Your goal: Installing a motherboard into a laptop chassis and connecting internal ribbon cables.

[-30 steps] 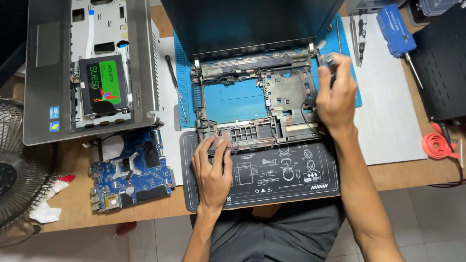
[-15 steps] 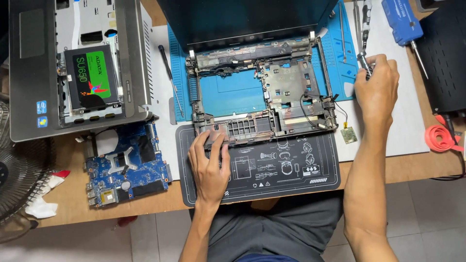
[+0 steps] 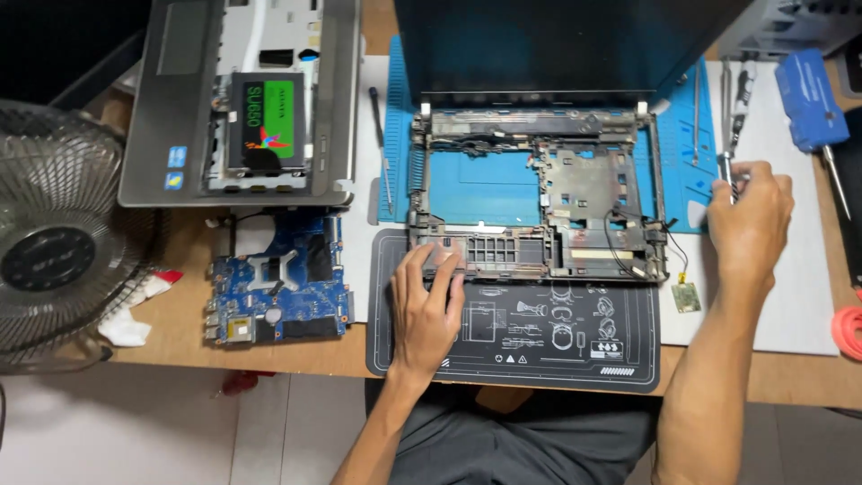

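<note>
Right now one stripped laptop chassis (image 3: 539,202) lies open at the middle of the surface (image 3: 180,337), resting half on a blue work mat (image 3: 485,184) and half on a black mat (image 3: 557,346) that reaches the near edge. The left hand (image 3: 426,310) lies flat and open, fingers spread, pressing on the chassis's near-left corner where it meets the black mat. The right hand (image 3: 750,216) is closed around one slim metal screwdriver (image 3: 725,166), held upright just off the chassis's right side, above a white sheet (image 3: 790,296). One small square green chip (image 3: 687,298) sits on that sheet, just beside the black mat's right edge. Toward the far right corner lies one blue-handled tool (image 3: 811,99). One black screwdriver (image 3: 379,135) lies along the blue mat's left edge. At the far left stands one second laptop base (image 3: 180,117), grey, with one drive bearing a green label (image 3: 263,121) set in it. Nearer the front-left edge sits one blue circuit board (image 3: 278,292). One wire-guard fan (image 3: 54,242) hangs over the left edge
</note>
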